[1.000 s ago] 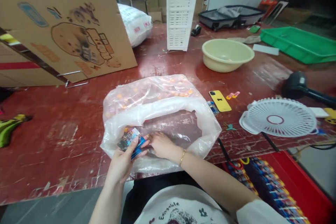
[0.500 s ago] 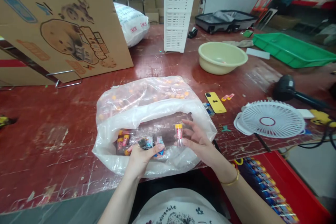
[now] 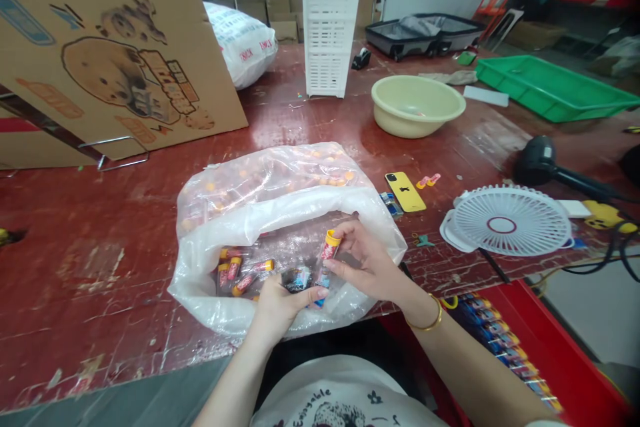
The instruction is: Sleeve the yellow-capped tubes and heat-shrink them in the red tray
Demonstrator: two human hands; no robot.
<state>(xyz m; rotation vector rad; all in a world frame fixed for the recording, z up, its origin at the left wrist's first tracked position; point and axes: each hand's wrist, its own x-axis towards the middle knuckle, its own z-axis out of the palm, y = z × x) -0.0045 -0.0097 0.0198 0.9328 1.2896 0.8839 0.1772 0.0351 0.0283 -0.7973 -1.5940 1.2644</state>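
My right hand (image 3: 367, 263) grips a small clear tube with a yellow cap and pink print (image 3: 331, 245), tilted over the opening of a large clear plastic bag (image 3: 205, 310). Close beside it, my left hand (image 3: 280, 303) is closed on small packets, dark and blue (image 3: 299, 279), with the thumb laid across them. The tube's lower end meets or overlaps the blue packet; I cannot tell which. Several similar yellow-capped tubes (image 3: 234, 269) lie inside the bag, left of my left hand. More show through the bag's far side.
A yellow phone (image 3: 406, 192), white fan (image 3: 510, 220) and black hair dryer (image 3: 540, 160) lie to the right. Behind stand a cream basin (image 3: 417, 107), green tray (image 3: 555, 90), white crate (image 3: 330, 27) and large cardboard box (image 3: 125, 60). A red bin (image 3: 560, 340) holds packed tubes below the table edge.
My right hand has moved left and tipped the tube, which stood upright before. My left hand has shifted slightly right with the packets. The whole view has shifted a little.
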